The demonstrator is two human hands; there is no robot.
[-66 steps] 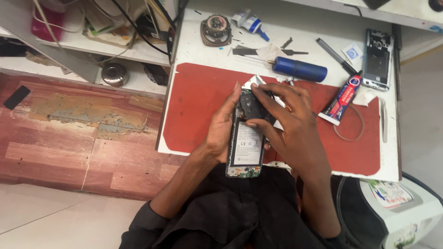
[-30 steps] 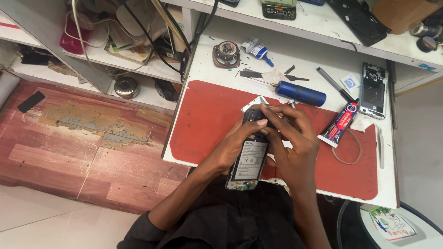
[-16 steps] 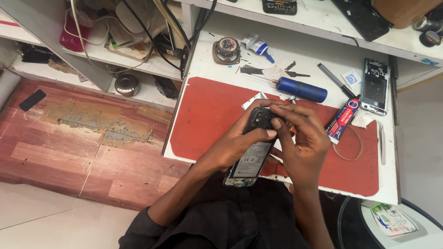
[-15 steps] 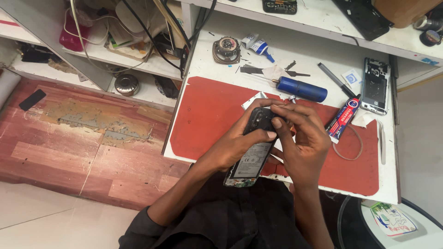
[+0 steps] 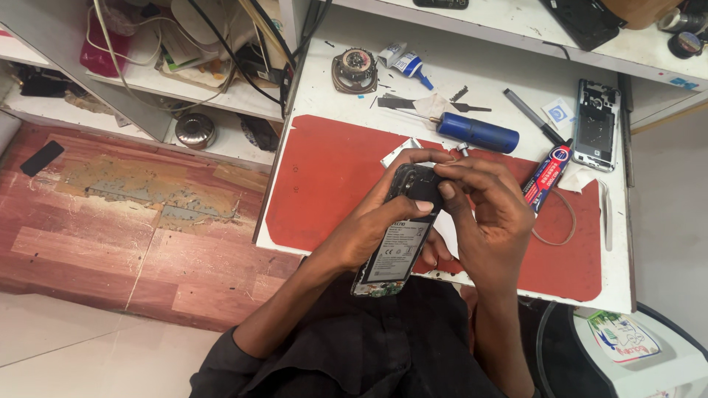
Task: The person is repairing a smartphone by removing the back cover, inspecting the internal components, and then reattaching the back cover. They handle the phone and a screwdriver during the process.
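Red mat (image 5: 332,177) below, left hand (image 5: 372,225) clasps an opened phone (image 5: 398,243) while right hand (image 5: 487,214) pinches its top; a slip could drop it onto the desk (image 5: 472,81).

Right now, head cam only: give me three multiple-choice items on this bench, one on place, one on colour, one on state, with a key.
1. Where does the blue-handled screwdriver lie?
A. On the wooden floor
B. At the far edge of the red mat, beyond the hands
C. In the left hand

2. What colour is the work mat?
A. Red
B. Green
C. Grey

3. What state is the opened phone in?
A. Lying flat on the mat
B. On the shelf
C. Held up off the mat, back removed, insides showing

Key: 1 B, it lies across the mat's far border. 2 A, the mat is plainly red. 3 C, the left hand grips it from the side while the right hand pinches at its top end.
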